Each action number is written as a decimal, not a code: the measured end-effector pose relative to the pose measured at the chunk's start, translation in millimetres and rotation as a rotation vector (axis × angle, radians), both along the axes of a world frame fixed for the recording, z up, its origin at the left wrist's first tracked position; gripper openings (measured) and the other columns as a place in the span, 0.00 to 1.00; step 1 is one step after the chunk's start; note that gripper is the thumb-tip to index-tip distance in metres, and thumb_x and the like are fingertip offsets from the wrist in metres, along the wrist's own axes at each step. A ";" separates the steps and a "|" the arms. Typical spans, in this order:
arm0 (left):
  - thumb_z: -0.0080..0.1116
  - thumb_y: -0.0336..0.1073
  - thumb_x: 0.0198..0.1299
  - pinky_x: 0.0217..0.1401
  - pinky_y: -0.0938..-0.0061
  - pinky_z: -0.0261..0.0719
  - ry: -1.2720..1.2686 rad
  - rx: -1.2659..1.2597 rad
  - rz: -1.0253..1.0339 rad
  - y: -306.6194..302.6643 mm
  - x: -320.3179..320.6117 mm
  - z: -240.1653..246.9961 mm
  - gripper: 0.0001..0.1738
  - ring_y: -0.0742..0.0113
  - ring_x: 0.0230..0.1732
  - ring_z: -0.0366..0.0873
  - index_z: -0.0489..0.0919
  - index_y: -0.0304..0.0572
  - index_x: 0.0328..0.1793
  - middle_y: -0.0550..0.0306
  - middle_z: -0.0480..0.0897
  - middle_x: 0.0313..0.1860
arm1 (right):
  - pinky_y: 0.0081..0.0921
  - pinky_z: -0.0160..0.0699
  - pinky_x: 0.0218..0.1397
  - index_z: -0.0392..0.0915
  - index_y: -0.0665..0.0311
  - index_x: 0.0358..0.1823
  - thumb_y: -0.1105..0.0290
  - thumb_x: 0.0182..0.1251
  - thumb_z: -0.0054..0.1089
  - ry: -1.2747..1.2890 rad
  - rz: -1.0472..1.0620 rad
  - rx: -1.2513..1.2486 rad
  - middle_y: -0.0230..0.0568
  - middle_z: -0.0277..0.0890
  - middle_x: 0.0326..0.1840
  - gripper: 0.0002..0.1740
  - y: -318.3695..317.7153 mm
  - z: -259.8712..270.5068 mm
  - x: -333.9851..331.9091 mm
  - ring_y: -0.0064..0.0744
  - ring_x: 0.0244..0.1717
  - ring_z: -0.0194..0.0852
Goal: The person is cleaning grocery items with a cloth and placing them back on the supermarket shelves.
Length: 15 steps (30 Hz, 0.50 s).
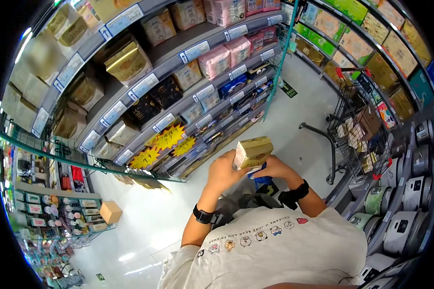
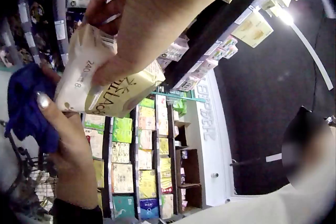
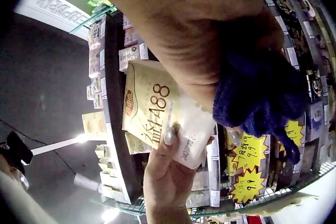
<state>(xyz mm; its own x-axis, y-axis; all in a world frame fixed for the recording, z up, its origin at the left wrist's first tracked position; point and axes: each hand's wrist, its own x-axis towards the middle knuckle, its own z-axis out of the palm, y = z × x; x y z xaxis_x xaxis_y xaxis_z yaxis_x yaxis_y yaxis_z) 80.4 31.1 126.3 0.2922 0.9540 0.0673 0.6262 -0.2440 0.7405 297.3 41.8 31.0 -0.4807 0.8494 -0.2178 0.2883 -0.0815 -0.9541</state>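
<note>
My left hand (image 1: 223, 172) grips a gold-and-white soft pack (image 1: 253, 153) in front of my chest, with its thumb across the white end. Dark lettering with "A88" runs over the gold face of the pack (image 3: 156, 100), and "240" and "8" are printed on the white part. In my right hand (image 1: 278, 172) is a bunched dark blue cloth (image 3: 257, 95). The left wrist view shows the right thumb pressed over this cloth (image 2: 29, 103), close beside the white end of the pack (image 2: 79, 79). Part of the right hand's fingers is hidden behind the cloth.
A shelf rack (image 1: 161, 94) with similar gold packs (image 1: 128, 62) and pink packs (image 1: 214, 61) stands ahead. Yellow price bursts (image 1: 168, 137) hang low on it. To the right are a shopping cart (image 1: 359, 127) with goods and boxed rice cookers (image 1: 404, 231). A cardboard box (image 1: 111, 212) is at left.
</note>
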 end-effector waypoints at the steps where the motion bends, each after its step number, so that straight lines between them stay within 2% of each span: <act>1: 0.69 0.45 0.41 0.36 0.60 0.75 0.014 0.005 0.009 1.1 -2.4 2.0 0.22 0.47 0.34 0.78 0.77 0.40 0.39 0.47 0.80 0.32 | 0.29 0.75 0.50 0.75 0.68 0.50 0.60 0.41 0.75 -0.021 0.015 0.007 0.44 0.79 0.45 0.34 2.8 2.6 -3.9 0.34 0.44 0.77; 2: 0.69 0.45 0.41 0.35 0.60 0.75 0.028 0.011 0.020 2.4 -5.9 2.8 0.22 0.46 0.34 0.78 0.76 0.40 0.39 0.47 0.80 0.32 | 0.29 0.75 0.50 0.75 0.68 0.50 0.60 0.41 0.75 -0.043 0.032 0.016 0.44 0.79 0.44 0.34 6.2 5.1 -7.1 0.34 0.44 0.78; 5: 0.71 0.43 0.40 0.38 0.67 0.76 0.032 0.013 0.055 5.3 -22.3 -2.8 0.27 0.51 0.34 0.80 0.79 0.42 0.48 0.49 0.83 0.35 | 0.29 0.75 0.50 0.75 0.68 0.49 0.59 0.41 0.76 -0.131 0.000 0.091 0.43 0.79 0.43 0.34 13.7 8.6 -16.3 0.34 0.44 0.78; 8: 0.71 0.41 0.40 0.39 0.67 0.76 -0.019 0.008 0.075 7.8 -42.6 -7.3 0.27 0.51 0.36 0.80 0.79 0.43 0.50 0.49 0.82 0.37 | 0.27 0.75 0.50 0.75 0.68 0.49 0.60 0.42 0.76 -0.123 -0.019 -0.005 0.41 0.79 0.43 0.32 21.0 14.7 -30.8 0.32 0.45 0.77; 11: 0.71 0.39 0.40 0.41 0.67 0.76 -0.095 0.115 0.094 10.8 -70.0 -5.5 0.28 0.50 0.38 0.80 0.78 0.43 0.50 0.48 0.82 0.38 | 0.26 0.74 0.50 0.74 0.68 0.49 0.63 0.44 0.76 -0.016 -0.040 -0.016 0.41 0.78 0.45 0.31 23.6 36.4 -59.7 0.30 0.46 0.76; 14: 0.70 0.43 0.41 0.42 0.61 0.76 -0.104 0.202 0.092 15.8 -112.6 2.6 0.27 0.45 0.40 0.78 0.77 0.40 0.48 0.45 0.81 0.36 | 0.26 0.74 0.50 0.74 0.68 0.50 0.65 0.45 0.75 0.085 -0.227 0.032 0.39 0.78 0.46 0.30 27.9 34.0 -104.4 0.29 0.46 0.76; 15: 0.71 0.42 0.40 0.41 0.60 0.75 -0.096 0.262 0.127 16.4 -127.3 5.4 0.26 0.46 0.39 0.78 0.78 0.40 0.46 0.46 0.80 0.36 | 0.27 0.73 0.53 0.73 0.67 0.51 0.67 0.45 0.75 0.088 -0.237 0.028 0.41 0.75 0.49 0.31 30.7 36.0 -119.2 0.31 0.48 0.74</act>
